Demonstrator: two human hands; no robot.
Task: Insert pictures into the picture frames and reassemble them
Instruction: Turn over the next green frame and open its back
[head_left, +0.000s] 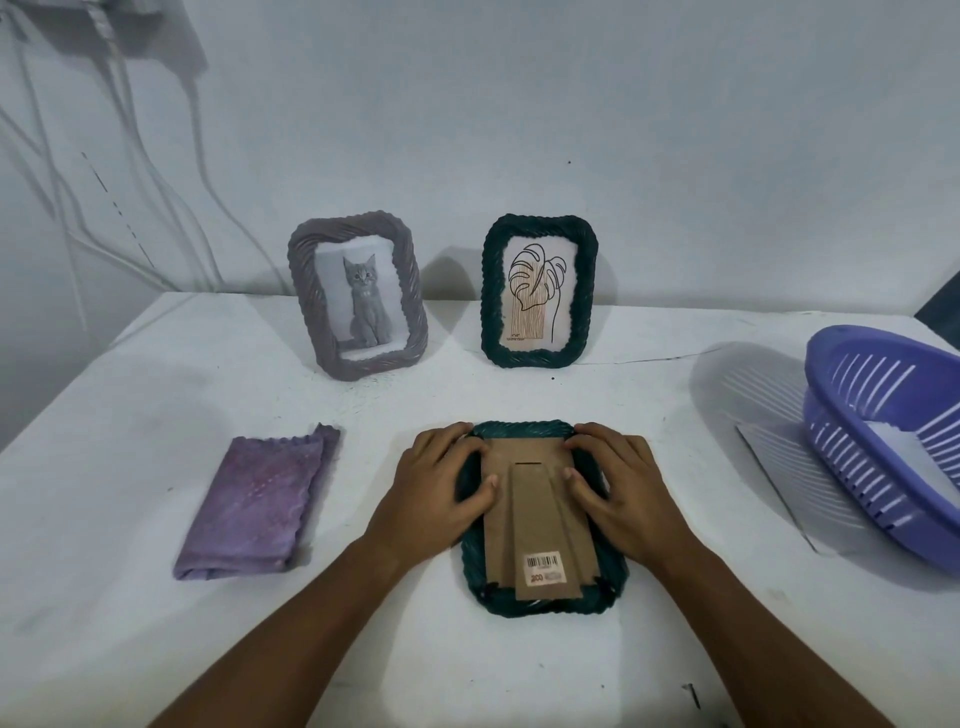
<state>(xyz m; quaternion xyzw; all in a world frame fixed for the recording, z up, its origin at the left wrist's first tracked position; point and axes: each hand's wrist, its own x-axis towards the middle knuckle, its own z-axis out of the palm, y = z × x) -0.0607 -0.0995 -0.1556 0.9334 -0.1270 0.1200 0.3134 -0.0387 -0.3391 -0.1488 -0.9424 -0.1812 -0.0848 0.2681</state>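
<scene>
A dark green picture frame (613, 592) lies face down on the white table in front of me. Its brown cardboard backing (540, 525), with a fold-out stand and a barcode sticker, sits inside it. My left hand (431, 488) rests on the frame's upper left side, thumb pressing on the backing and fingers over the top corner. My right hand (618, 488) mirrors it on the upper right side, thumb on the backing. Two assembled frames stand at the back: a grey one with a cat picture (358, 296) and a green one with a leaf drawing (540, 291).
A folded purple cloth (260, 504) lies to the left of the frame. A purple slotted plastic basket (883, 441) sits at the right edge, with a flat sheet (779, 478) beside it. The wall stands close behind the upright frames.
</scene>
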